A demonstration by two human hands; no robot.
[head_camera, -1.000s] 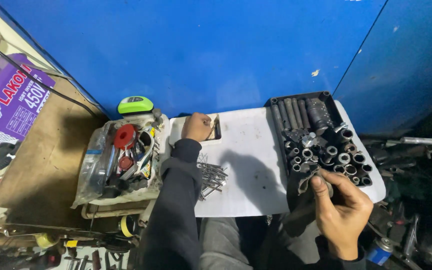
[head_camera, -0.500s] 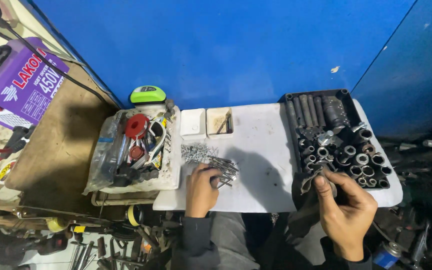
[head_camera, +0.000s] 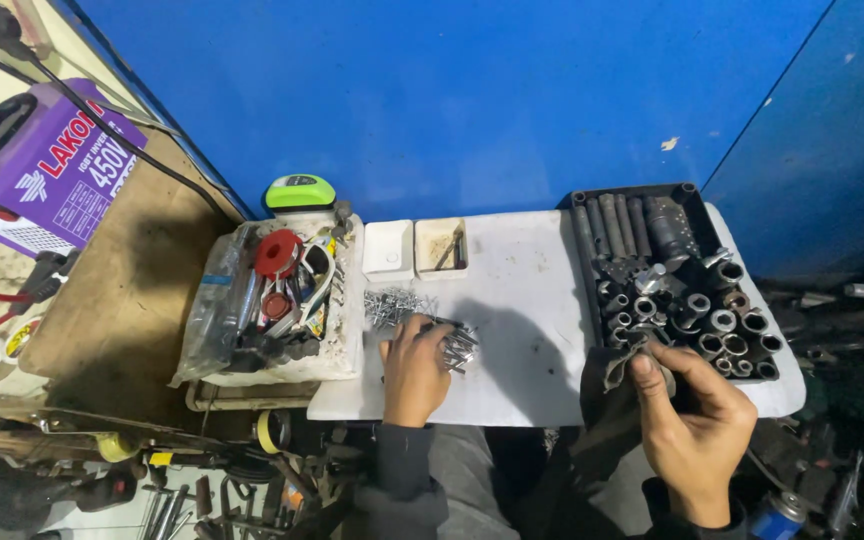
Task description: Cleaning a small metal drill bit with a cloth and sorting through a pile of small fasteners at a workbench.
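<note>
Screws: where they lay heaped on the white board (head_camera: 522, 290), the pile of screws (head_camera: 407, 310) sat just under the left hand, loose and easy to pick from.
Left hand: the left hand (head_camera: 414, 365) rested on the pile, fingers curled down into it as if gathering some.
Right hand: the right hand (head_camera: 687, 420) pinched a small dark rag (head_camera: 620, 362) around something, hidden from view.
Socket tray: the black tray of sockets (head_camera: 672, 275) stood just beside that hand.
Small boxes: two white boxes (head_camera: 417, 248) lay behind the screws.
Clutter: a bin of tools (head_camera: 272, 300) sat left.

Wall (head_camera: 472, 90): deep blue
Surface (head_camera: 522, 300): white, smudged grey
Socket tray (head_camera: 587, 200): black
Screws (head_camera: 402, 305): silver
Welder box (head_camera: 47, 170): purple
Reel (head_camera: 278, 253): red
</note>
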